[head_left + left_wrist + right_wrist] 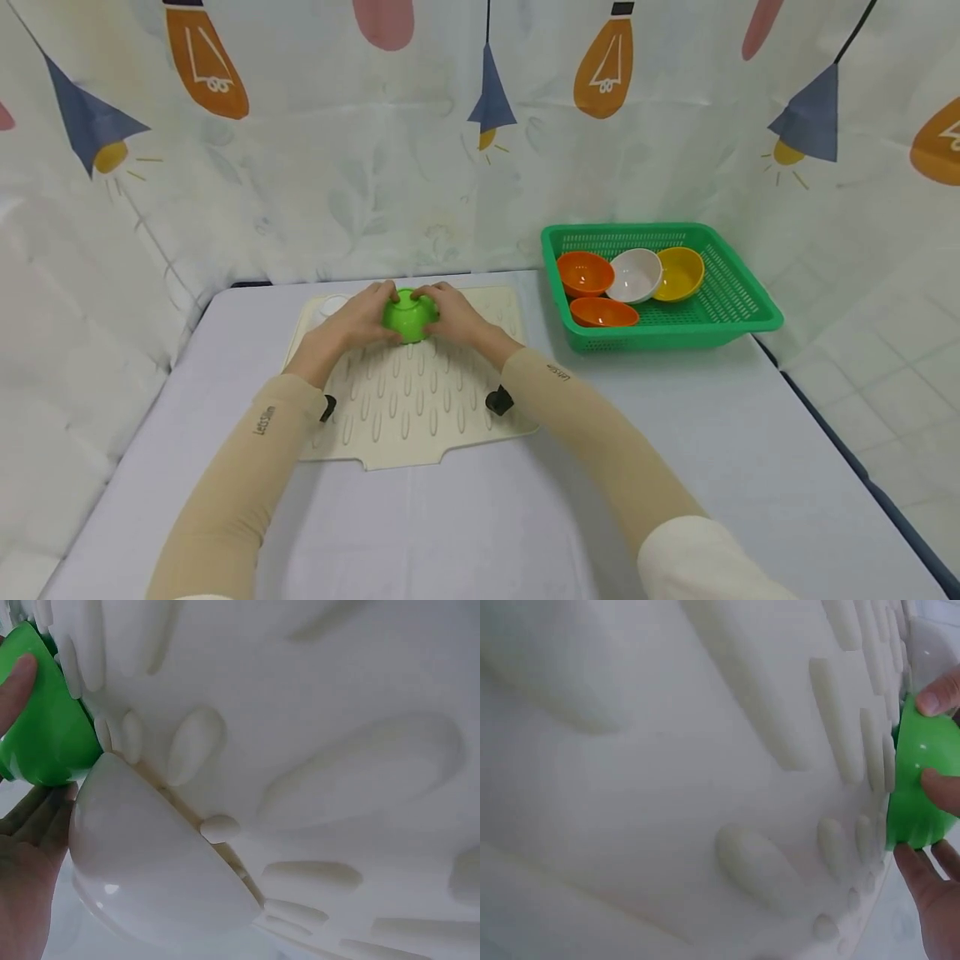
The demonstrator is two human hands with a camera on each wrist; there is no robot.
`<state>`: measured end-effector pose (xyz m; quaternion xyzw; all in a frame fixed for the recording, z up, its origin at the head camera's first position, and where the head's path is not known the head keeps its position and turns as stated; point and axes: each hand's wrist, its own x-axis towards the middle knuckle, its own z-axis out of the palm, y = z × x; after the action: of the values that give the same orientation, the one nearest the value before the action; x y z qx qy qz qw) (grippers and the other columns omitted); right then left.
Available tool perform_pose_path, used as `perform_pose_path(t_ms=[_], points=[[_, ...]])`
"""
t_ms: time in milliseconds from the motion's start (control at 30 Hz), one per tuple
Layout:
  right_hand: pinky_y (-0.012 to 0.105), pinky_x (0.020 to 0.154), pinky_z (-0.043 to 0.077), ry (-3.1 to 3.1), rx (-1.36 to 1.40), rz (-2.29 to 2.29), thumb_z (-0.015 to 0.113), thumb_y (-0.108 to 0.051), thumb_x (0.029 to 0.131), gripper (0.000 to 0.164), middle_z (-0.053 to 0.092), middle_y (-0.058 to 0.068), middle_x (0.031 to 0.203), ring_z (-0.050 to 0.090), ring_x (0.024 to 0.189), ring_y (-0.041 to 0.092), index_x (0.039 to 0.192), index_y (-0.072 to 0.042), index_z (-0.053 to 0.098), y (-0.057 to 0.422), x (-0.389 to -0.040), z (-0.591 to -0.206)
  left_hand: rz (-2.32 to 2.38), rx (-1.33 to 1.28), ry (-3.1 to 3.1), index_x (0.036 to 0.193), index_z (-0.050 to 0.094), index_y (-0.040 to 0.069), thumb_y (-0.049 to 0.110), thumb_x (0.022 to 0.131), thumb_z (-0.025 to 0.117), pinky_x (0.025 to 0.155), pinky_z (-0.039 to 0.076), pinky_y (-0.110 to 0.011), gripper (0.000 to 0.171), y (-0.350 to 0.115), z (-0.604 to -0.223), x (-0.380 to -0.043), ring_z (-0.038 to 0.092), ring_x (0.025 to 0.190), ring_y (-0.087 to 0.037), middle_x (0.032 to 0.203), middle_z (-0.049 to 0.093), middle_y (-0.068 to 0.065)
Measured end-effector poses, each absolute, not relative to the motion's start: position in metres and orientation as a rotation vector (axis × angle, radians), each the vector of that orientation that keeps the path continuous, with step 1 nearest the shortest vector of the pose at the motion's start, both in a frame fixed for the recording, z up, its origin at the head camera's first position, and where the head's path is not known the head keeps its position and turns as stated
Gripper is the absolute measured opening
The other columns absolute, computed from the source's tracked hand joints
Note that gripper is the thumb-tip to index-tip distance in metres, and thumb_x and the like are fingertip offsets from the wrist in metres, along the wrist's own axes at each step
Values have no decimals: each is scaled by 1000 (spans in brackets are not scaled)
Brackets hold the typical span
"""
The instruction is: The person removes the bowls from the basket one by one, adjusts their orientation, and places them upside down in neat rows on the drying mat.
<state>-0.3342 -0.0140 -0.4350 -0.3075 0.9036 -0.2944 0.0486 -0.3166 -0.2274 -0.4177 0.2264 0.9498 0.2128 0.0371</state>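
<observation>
Together, the left hand [367, 315] and right hand [454, 315] pinch an upturned green bowl [409, 317] (a white bowl [154, 851] just beside it).

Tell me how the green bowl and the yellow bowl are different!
The green bowl is upside down, but the yellow bowl tilts with its open side showing. The left hand and right hand hold the green bowl; no hand touches the yellow bowl, which sits in the basket. Both are shiny and round.
</observation>
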Motion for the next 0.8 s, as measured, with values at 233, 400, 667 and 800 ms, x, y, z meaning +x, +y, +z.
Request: perform_pose_path(t_ms=[233, 400, 667, 800], points=[[40, 117, 35, 2698, -962, -864, 71, -16, 98, 62, 42, 15, 155, 41, 143, 29, 153, -10, 45, -10, -331, -433, 580, 682, 2954, 125, 49, 0, 18, 78, 92, 99, 46, -54, 66, -226, -419, -315, 57, 111, -41, 123, 58, -24], [40, 118, 33, 2662, -1003, -850, 69, -20, 99, 65, 38, 15, 158, 35, 147, 28, 156, -9, 39, -3, -327, -433, 487, 697, 3015, 125, 52, -2, 23, 81, 89, 109, 35, -63, 62, -225, -417, -311, 52, 119, -47, 126, 57, -27], [41, 118, 34, 2598, -1032, -870, 68, -21, 100, 57, 40, 16, 155, 35, 146, 28, 150, -6, 46, 20, -308, -428, 555, 664, 3077, 132, 56, -3, 26, 93, 78, 115, 20, -71, 53, -224, -416, -296, 40, 135, -53, 143, 45, -35], [43, 112, 41, 2554, -1059, -949, 67, -18, 100, 47, 48, 14, 148, 41, 142, 27, 143, -4, 54, 32, -297, -424, 738, 699, 3058, 134, 55, -2, 19, 94, 77, 109, 34, -66, 50, -223, -414, -284, 43, 132, -52, 144, 44, -34]])
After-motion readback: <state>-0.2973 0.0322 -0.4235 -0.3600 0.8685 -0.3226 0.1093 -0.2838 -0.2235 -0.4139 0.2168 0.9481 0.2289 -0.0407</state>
